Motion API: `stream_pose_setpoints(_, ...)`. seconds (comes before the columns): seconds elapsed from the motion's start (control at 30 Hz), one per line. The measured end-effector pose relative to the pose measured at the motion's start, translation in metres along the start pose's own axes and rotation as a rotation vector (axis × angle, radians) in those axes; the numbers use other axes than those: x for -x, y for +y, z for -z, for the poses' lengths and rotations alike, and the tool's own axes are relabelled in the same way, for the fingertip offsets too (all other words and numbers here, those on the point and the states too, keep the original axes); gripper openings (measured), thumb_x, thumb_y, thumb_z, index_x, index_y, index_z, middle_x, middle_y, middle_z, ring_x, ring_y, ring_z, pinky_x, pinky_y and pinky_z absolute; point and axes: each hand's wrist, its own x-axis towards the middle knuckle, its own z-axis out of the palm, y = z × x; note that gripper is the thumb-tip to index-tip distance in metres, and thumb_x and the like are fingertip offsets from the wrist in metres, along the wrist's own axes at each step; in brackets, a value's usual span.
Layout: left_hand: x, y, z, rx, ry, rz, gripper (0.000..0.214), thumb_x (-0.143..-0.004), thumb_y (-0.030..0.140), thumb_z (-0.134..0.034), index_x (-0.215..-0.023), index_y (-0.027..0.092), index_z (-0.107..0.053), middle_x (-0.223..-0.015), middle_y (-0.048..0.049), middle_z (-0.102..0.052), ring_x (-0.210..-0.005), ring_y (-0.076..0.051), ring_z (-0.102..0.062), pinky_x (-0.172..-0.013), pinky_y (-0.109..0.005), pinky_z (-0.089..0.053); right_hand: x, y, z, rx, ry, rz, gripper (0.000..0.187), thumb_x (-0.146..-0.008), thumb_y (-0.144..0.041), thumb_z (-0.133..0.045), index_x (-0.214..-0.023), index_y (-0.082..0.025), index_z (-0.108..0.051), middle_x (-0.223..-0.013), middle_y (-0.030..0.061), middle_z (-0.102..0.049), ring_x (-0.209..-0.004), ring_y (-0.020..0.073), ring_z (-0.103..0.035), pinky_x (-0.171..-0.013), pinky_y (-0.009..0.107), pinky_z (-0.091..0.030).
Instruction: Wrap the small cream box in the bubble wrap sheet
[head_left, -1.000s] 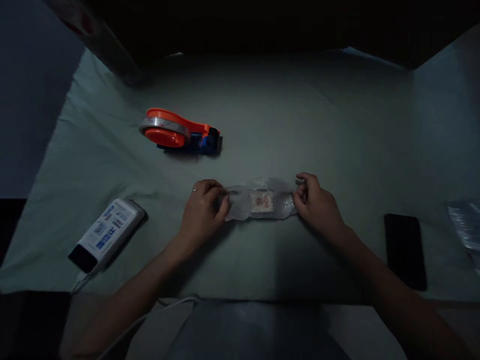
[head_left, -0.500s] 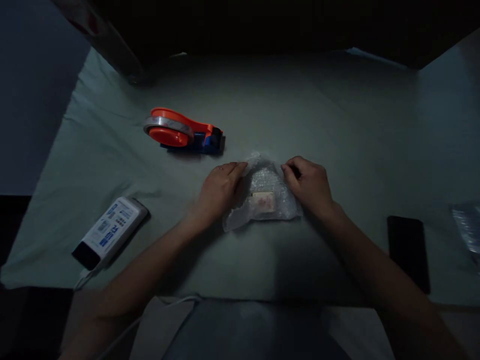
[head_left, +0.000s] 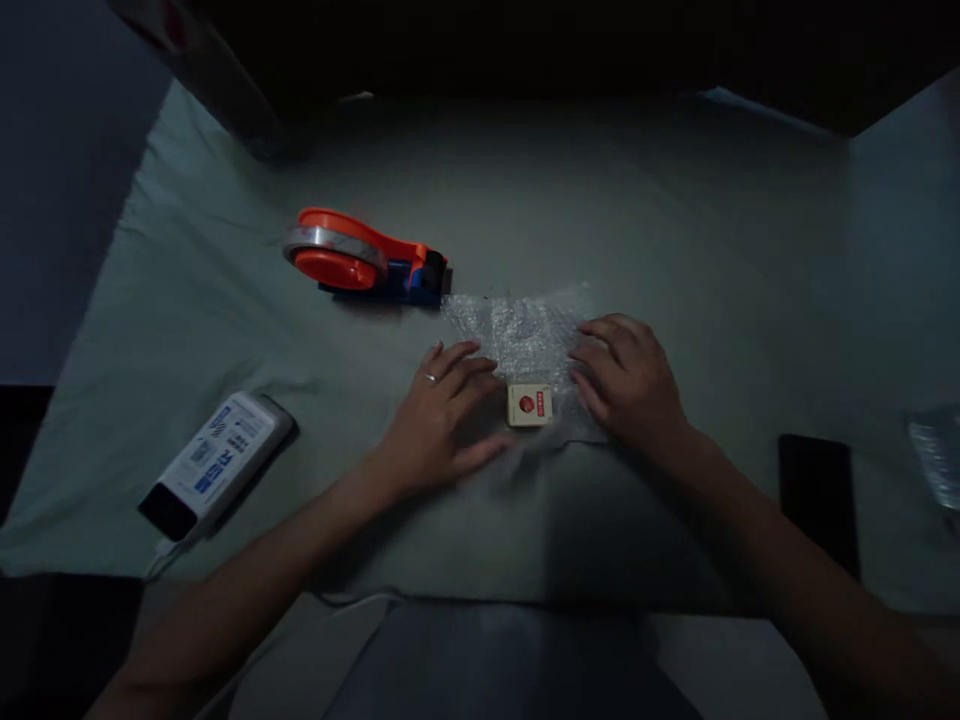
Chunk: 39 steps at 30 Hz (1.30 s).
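A small cream box (head_left: 529,405) with red print lies uncovered on a sheet of bubble wrap (head_left: 529,335), which is spread out on the green cloth. My left hand (head_left: 446,415), with a ring on one finger, is at the left of the box, fingers spread over the wrap's left part. On the other side, my right hand (head_left: 630,380) rests its parted fingers on the right part of the sheet. The wrap's near edge is blurred below the box.
An orange and blue tape dispenser (head_left: 367,260) stands at the back left. A white power bank (head_left: 217,465) with a cable lies at the left, a black phone (head_left: 817,500) at the right. Clear plastic (head_left: 937,455) sits at the right edge. A dark box (head_left: 525,50) spans the back.
The bubble wrap that was folded over the small box has been opened out flat, so the box's top is bare. Both hands have gone from pinching the wrap to spread fingers.
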Motion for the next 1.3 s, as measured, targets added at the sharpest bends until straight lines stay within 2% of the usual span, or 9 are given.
stream_pose_setpoints(0.13, 0.015, 0.01, -0.008, 0.071, -0.106, 0.017, 0.1, -0.071, 0.066, -0.061, -0.143, 0.011, -0.02, -0.145, -0.0207, -0.033, -0.139, -0.034, -0.024, -0.113, -0.053, -0.023, 0.006, -0.008, 0.012, -0.028, -0.151, 0.123, 0.045, -0.085, -0.037, -0.054, -0.121, -0.011, -0.052, -0.126, 0.0164, -0.055, -0.132, 0.0302, -0.036, -0.106, 0.047, -0.034)
stream_pose_setpoints(0.23, 0.029, 0.008, -0.023, 0.023, -0.15, 0.044, 0.114, -0.068, 0.071, -0.06, -0.146, 0.009, -0.006, -0.149, -0.0233, -0.024, -0.141, -0.035, -0.015, -0.113, -0.052, -0.023, 0.023, -0.006, 0.014, 0.085, -0.299, 0.07, 0.071, -0.08, -0.053, -0.056, -0.133, -0.008, -0.042, -0.138, 0.0199, -0.045, -0.139, 0.0342, -0.022, -0.111, 0.053, -0.023)
stream_pose_setpoints(0.43, 0.044, 0.019, -0.03, -0.098, -0.193, 0.085, 0.101, -0.072, 0.069, -0.057, -0.143, 0.006, -0.02, -0.146, -0.0242, -0.03, -0.139, -0.039, -0.02, -0.11, -0.059, -0.02, 0.057, 0.004, 0.005, 0.128, -0.38, -0.063, 0.1, -0.071, -0.067, -0.057, -0.144, -0.007, -0.024, -0.15, 0.0234, -0.025, -0.141, 0.0374, -0.011, -0.111, 0.059, -0.015)
stream_pose_setpoints(0.57, 0.037, 0.034, -0.025, -0.015, -0.243, -0.173, 0.038, -0.09, 0.029, -0.049, -0.124, 0.012, -0.049, -0.123, -0.0135, -0.057, -0.117, -0.027, -0.05, -0.103, -0.044, -0.038, 0.046, -0.007, 0.011, 0.072, -0.284, -0.024, 0.086, -0.075, -0.055, -0.061, -0.141, -0.008, -0.031, -0.148, 0.0239, -0.029, -0.141, 0.0382, -0.014, -0.109, 0.061, -0.021)
stream_pose_setpoints(0.63, 0.031, 0.04, -0.028, 0.034, -0.233, -0.289, 0.029, -0.092, 0.021, -0.044, -0.118, 0.012, -0.055, -0.115, -0.0108, -0.061, -0.108, -0.022, -0.055, -0.097, -0.037, -0.044, 0.034, -0.018, 0.013, -0.013, -0.254, 0.025, 0.071, -0.08, -0.042, -0.06, -0.138, -0.009, -0.035, -0.142, 0.0226, -0.04, -0.139, 0.0346, -0.024, -0.109, 0.055, -0.029)
stream_pose_setpoints(0.77, 0.023, 0.048, -0.041, 0.062, -0.26, -0.396, 0.034, -0.095, 0.025, -0.04, -0.124, 0.012, -0.053, -0.128, -0.0109, -0.056, -0.122, -0.022, -0.048, -0.104, -0.035, -0.039, 0.016, -0.04, 0.003, -0.203, -0.247, 0.081, 0.056, -0.085, -0.025, -0.055, -0.137, -0.015, -0.035, -0.135, 0.0166, -0.051, -0.125, 0.0273, -0.047, -0.102, 0.046, -0.042)
stream_pose_setpoints(0.9, 0.026, 0.051, -0.056, -0.012, -0.354, -0.423, 0.054, -0.093, 0.046, -0.04, -0.137, 0.015, -0.04, -0.144, -0.0121, -0.041, -0.138, -0.029, -0.029, -0.114, -0.05, -0.021, 0.012, -0.044, -0.011, -0.288, -0.246, 0.023, 0.049, -0.084, -0.02, -0.055, -0.131, -0.016, -0.043, -0.122, 0.0141, -0.059, -0.114, 0.0264, -0.055, -0.094, 0.043, -0.049)
stream_pose_setpoints(1.13, 0.033, 0.05, -0.062, -0.074, -0.376, -0.412, 0.056, -0.093, 0.049, -0.038, -0.141, 0.02, -0.034, -0.153, -0.0102, -0.023, -0.143, -0.028, -0.017, -0.113, -0.05, -0.019, 0.041, -0.001, 0.018, -0.184, 0.088, -0.315, 0.048, -0.084, -0.032, -0.057, -0.129, -0.02, -0.045, -0.118, 0.0137, -0.057, -0.11, 0.0277, -0.055, -0.092, 0.045, -0.047)
stream_pose_setpoints(1.3, 0.032, 0.05, -0.062, -0.064, -0.372, -0.41, 0.055, -0.094, 0.049, -0.037, -0.14, 0.019, -0.036, -0.153, -0.0103, -0.025, -0.142, -0.028, -0.019, -0.113, -0.05, -0.019, 0.075, 0.033, 0.026, -0.096, -0.01, -0.356, 0.05, -0.085, -0.038, -0.054, -0.131, -0.02, -0.044, -0.118, 0.0158, -0.055, -0.109, 0.0322, -0.054, -0.089, 0.053, -0.046)
